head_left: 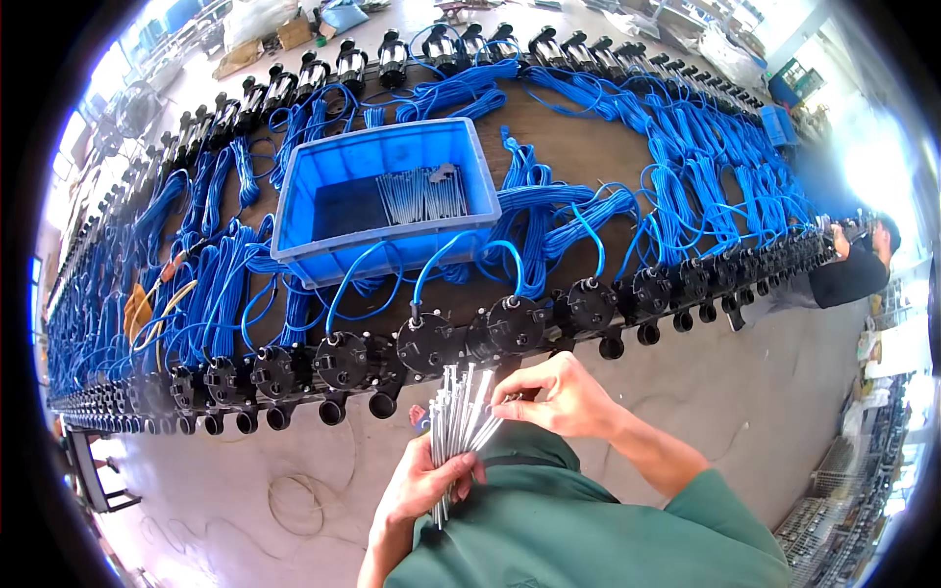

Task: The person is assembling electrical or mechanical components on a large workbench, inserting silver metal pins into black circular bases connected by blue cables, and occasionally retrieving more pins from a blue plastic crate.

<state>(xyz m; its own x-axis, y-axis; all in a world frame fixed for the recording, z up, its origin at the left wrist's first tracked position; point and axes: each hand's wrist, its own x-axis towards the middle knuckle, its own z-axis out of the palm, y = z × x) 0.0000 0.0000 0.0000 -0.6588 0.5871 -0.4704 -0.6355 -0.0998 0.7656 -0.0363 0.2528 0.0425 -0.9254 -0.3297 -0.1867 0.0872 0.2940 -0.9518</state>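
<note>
A loose bundle of long, thin silver screws (455, 410) stands upright and fanned out in front of my body, with small heads at the top. My left hand (423, 482) is closed around its lower part. On the bundle's right side, my right hand (570, 400) pinches the upper end of a leaning screw between thumb and fingers; how many it grips is hidden. Just beyond the screws, a round black end cap (426, 343) with a blue cable sits on one of a row of black cylindrical units. More such screws (423, 196) lie in a blue plastic bin (384, 257).
Coiled blue cables (676, 176) cover much of the brown table (578, 127). Another row of black-capped cylinders (392, 61) lines its far edge. A person (851, 267) works at the far right end. Thin hose (294, 505) lies looped on the floor at left.
</note>
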